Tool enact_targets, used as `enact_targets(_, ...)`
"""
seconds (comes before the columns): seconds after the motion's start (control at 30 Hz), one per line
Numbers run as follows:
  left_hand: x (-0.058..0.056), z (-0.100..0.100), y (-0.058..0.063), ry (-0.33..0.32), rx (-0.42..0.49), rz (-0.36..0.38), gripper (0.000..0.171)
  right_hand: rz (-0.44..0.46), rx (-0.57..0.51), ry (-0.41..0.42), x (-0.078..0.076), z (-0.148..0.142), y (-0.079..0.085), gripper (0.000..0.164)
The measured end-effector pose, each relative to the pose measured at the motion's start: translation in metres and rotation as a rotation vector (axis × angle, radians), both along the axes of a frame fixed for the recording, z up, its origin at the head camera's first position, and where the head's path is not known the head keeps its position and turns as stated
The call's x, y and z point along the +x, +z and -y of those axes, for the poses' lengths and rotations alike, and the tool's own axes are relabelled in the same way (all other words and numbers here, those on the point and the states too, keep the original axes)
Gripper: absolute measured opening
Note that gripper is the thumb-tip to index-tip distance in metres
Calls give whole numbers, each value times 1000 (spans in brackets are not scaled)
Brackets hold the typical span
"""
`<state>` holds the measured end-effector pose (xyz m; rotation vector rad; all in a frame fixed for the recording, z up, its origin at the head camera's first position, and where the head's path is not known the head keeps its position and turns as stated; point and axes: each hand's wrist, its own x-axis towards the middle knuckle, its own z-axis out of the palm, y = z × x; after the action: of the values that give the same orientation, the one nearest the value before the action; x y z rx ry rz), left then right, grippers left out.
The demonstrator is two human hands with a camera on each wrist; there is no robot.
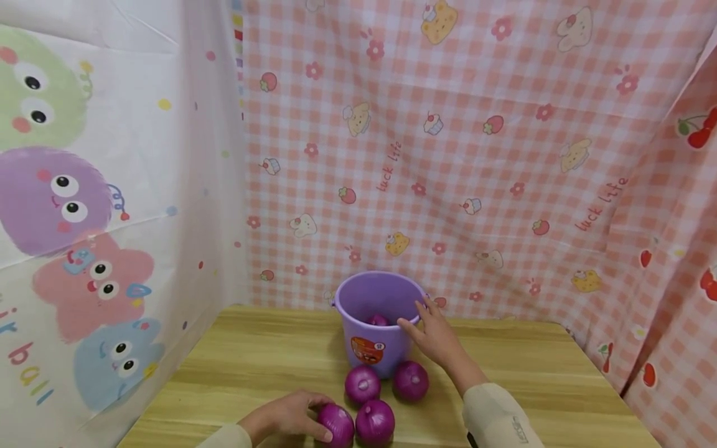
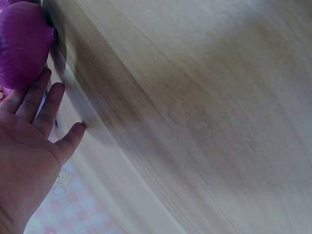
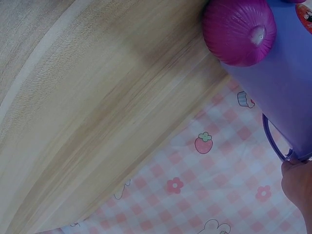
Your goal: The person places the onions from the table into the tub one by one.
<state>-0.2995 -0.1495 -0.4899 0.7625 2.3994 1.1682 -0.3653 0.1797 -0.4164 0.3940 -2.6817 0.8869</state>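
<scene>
My left hand [image 1: 294, 414] is at the nearest-left red onion [image 1: 337, 428], thumb on its near side and fingers over its far side. In the left wrist view the fingers [image 2: 33, 100] lie against the purple onion skin [image 2: 22, 46], with the little finger spread away. My right hand [image 1: 439, 336] holds the right rim of a purple bucket [image 1: 381, 354], which stands upright on the table. A red onion [image 1: 378, 320] shows inside the bucket. In the right wrist view, only part of the right hand [image 3: 298, 187] appears, beside the bucket's handle [image 3: 273, 141].
Two red onions, one left [image 1: 362, 384] and one right [image 1: 411, 381], sit before the bucket. Another onion [image 1: 375, 423] lies beside the left-hand one. The wooden table [image 1: 252, 354] backs onto a pink checked cloth [image 1: 358, 155]; a white printed cloth [image 1: 207, 155] hangs at left.
</scene>
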Motion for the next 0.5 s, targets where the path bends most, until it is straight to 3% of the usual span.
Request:
enact_targets(0.23,-2,0,5,7,-16,-24,45,2,3,2,0,0,0,80)
enact_targets(0.5,-12,5,15,35,18,-69,51,18,-1,7,-1,-1,0,79)
